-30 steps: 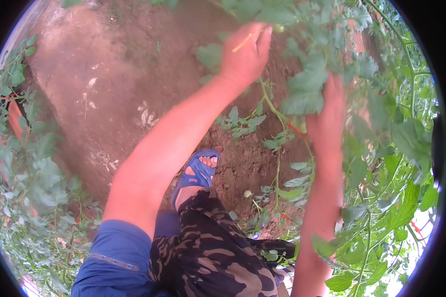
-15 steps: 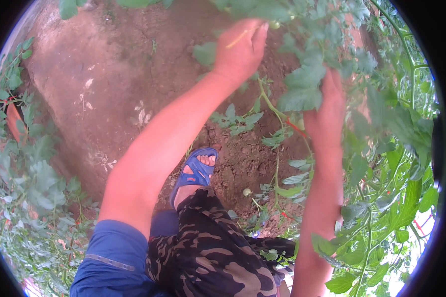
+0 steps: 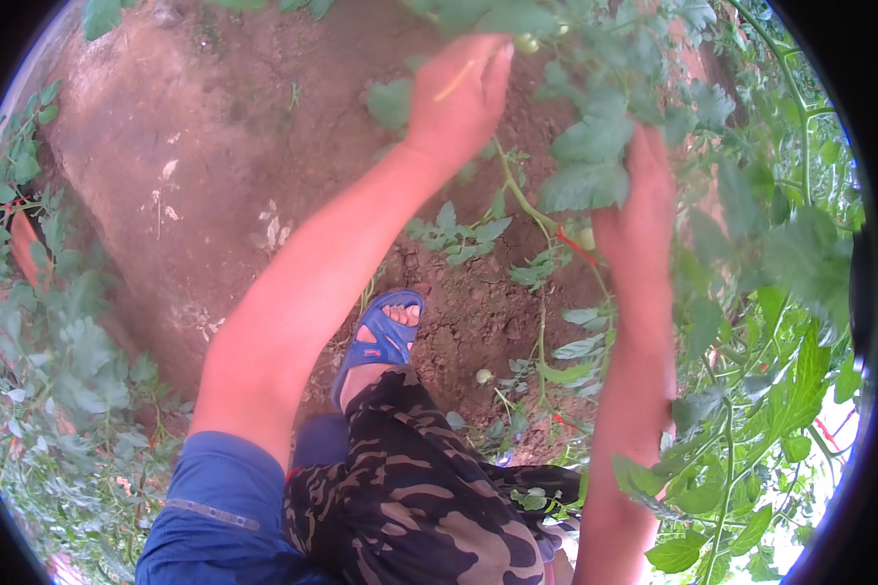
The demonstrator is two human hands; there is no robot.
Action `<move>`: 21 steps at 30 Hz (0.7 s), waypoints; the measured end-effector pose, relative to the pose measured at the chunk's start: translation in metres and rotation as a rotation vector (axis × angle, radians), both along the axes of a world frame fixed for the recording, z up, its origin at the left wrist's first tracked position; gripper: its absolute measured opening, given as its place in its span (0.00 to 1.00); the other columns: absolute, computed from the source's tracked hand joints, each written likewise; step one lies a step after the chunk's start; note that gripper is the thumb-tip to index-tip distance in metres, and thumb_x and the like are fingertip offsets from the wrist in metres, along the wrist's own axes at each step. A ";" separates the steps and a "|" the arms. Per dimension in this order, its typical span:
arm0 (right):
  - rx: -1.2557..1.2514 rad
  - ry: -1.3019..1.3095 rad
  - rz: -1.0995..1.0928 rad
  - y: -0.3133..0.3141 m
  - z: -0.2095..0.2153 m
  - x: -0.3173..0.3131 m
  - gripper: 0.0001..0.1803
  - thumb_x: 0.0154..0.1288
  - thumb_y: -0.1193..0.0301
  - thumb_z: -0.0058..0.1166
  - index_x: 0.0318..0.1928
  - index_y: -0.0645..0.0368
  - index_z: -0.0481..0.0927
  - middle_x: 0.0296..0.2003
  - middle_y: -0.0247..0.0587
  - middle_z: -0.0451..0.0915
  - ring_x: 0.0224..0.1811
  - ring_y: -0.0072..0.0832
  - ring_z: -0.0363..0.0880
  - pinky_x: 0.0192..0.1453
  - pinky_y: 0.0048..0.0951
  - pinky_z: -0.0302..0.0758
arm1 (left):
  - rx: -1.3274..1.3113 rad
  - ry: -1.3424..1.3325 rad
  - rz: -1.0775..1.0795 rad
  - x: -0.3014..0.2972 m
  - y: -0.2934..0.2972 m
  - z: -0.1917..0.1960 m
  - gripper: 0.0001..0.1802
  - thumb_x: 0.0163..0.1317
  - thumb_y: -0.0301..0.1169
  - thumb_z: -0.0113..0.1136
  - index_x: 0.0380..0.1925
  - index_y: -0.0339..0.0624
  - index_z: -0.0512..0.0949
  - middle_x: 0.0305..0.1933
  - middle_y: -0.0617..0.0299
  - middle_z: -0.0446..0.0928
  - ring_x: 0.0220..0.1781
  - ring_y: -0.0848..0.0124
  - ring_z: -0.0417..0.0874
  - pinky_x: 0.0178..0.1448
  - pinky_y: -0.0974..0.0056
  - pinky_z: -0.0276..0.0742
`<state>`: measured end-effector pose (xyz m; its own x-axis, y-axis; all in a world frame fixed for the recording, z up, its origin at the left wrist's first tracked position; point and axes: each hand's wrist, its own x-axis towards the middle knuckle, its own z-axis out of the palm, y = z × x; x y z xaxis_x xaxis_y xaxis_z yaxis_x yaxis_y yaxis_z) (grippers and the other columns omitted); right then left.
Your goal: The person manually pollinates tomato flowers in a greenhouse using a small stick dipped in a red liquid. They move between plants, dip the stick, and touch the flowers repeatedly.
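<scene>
My left hand (image 3: 457, 102) reaches into the top of a tomato plant, its fingers curled away from view. A thin yellow strip (image 3: 456, 81) lies across the back of it. Small green tomatoes (image 3: 527, 43) hang just beyond its thumb. Over to the right, my right hand (image 3: 639, 200) is in among the leaves; a broad tomato leaf (image 3: 587, 185) overlaps its side and its fingers are largely hidden. Beside that wrist runs a tomato stem (image 3: 522, 195) with a red tie (image 3: 578, 246) around it and a pale green tomato (image 3: 585, 237) close by.
Bare brown soil (image 3: 215, 166) spreads to the left. My foot in a blue sandal (image 3: 385, 331) stands below the plant, near another green tomato (image 3: 484, 375). Dense tomato foliage (image 3: 59, 390) borders the left, and more leafy vines (image 3: 751, 419) crowd the right.
My left hand has shifted slightly left along with the view. The right hand stays at nearly the same spot among the leaves.
</scene>
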<state>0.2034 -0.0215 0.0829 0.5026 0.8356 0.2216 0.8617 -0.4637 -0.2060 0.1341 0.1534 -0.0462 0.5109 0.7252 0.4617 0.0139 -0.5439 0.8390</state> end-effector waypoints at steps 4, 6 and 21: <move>0.008 -0.052 0.008 -0.003 -0.001 -0.001 0.31 0.55 0.82 0.61 0.63 0.61 0.77 0.49 0.54 0.78 0.53 0.57 0.79 0.54 0.48 0.77 | 0.018 0.031 -0.003 -0.002 0.004 0.003 0.16 0.78 0.42 0.55 0.50 0.45 0.85 0.30 0.61 0.87 0.35 0.59 0.88 0.46 0.56 0.82; 0.033 -0.124 0.051 -0.003 -0.006 0.001 0.26 0.57 0.84 0.57 0.59 0.64 0.77 0.49 0.57 0.78 0.52 0.61 0.78 0.54 0.49 0.75 | 0.015 0.053 -0.006 -0.002 0.004 0.003 0.16 0.78 0.42 0.54 0.50 0.45 0.85 0.31 0.61 0.87 0.36 0.58 0.88 0.46 0.55 0.82; -0.027 -0.050 0.011 -0.002 -0.004 0.004 0.37 0.50 0.81 0.66 0.64 0.60 0.75 0.48 0.52 0.77 0.52 0.55 0.78 0.51 0.49 0.78 | -0.506 0.001 0.034 -0.100 -0.008 0.016 0.17 0.79 0.39 0.57 0.58 0.40 0.84 0.36 0.59 0.88 0.37 0.75 0.89 0.44 0.67 0.83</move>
<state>0.2070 -0.0235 0.0794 0.4824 0.8471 0.2231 0.8756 -0.4591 -0.1502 0.0340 0.1454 -0.0305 0.4833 0.8741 0.0480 0.0253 -0.0687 0.9973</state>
